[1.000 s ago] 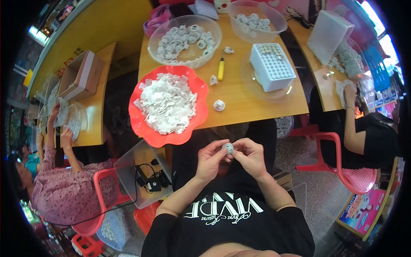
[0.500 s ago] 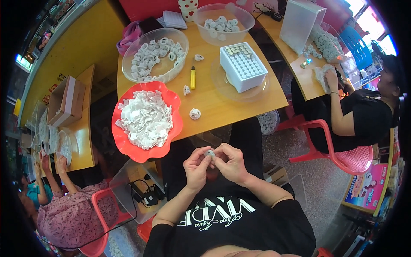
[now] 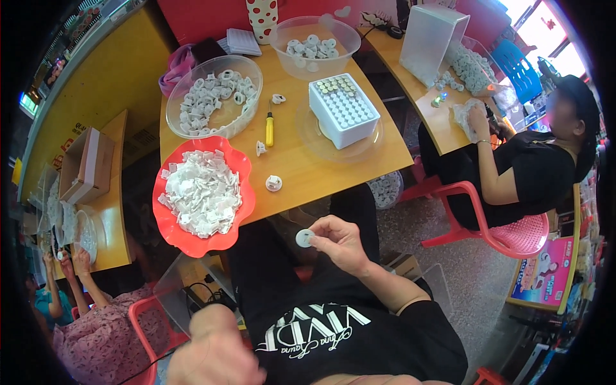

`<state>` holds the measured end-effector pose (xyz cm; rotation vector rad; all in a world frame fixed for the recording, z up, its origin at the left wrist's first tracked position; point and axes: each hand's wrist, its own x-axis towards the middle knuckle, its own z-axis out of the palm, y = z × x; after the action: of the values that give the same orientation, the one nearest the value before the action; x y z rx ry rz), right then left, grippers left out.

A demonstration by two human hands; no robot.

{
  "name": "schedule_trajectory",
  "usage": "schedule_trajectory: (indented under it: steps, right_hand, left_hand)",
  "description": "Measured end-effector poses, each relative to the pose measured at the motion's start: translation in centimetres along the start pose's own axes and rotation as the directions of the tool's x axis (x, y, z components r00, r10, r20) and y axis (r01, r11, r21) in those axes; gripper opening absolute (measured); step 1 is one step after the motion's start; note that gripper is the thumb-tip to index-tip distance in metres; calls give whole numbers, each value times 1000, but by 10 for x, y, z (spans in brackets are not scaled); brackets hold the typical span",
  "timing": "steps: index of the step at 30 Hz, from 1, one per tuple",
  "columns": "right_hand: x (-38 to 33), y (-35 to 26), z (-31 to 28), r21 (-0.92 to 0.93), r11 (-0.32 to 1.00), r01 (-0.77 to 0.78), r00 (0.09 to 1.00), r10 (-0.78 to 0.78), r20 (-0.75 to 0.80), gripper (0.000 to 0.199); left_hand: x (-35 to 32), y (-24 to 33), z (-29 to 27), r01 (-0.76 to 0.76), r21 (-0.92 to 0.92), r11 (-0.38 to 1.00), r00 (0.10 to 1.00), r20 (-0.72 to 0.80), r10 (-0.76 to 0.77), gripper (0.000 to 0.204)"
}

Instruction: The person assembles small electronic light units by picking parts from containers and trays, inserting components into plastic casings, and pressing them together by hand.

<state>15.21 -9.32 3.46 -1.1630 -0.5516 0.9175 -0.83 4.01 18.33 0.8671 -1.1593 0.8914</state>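
Note:
Over my lap, my right hand [image 3: 338, 242] pinches a small round white plastic piece [image 3: 303, 239] between thumb and fingers. My left hand [image 3: 215, 353] is raised close to the camera at the lower left; motion smears its fingers, so what they do is hidden. Ahead on the table sits a red wavy-rimmed bowl [image 3: 246, 192] heaped with flat white plastic pieces [image 3: 202, 192]. Beside it lie loose white round parts, one being the nearest part [image 3: 274, 183], and a yellow-handled screwdriver [image 3: 269, 130].
A clear bowl [image 3: 172, 122] of white parts stands behind the red one; another clear bowl [image 3: 282, 58] stands further back. A white box of upright small cylinders [image 3: 343, 112] is at the right. Co-workers sit on both sides, the right one on a pink chair [image 3: 513, 232].
My hands have parted. The left has swung down and left toward the camera; the right keeps the round piece, now turned flat side up. The view has shifted slightly.

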Motion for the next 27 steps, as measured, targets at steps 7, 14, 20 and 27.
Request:
schedule_trajectory:
  steps: [7,14,20,27]
  right_hand:
    - [-4,11,12,-5,1000,-20,997,20,76,12]
    - [-6,16,0,-75,997,7,999,-4,32,11]
    - [-4,17,9,-54,998,17,998,-13,65,9]
    - [-3,33,-3,-126,992,17,998,-9,61,8]
  left_hand:
    - [41,32,3,238,-11,971,937,265,-227,12]
    - [34,39,7,101,518,849,909,299,-291,33]
    - [62,-1,8,178,198,964,958,189,-215,15]
    - [39,3,9,139,325,935,948,228,-220,9]
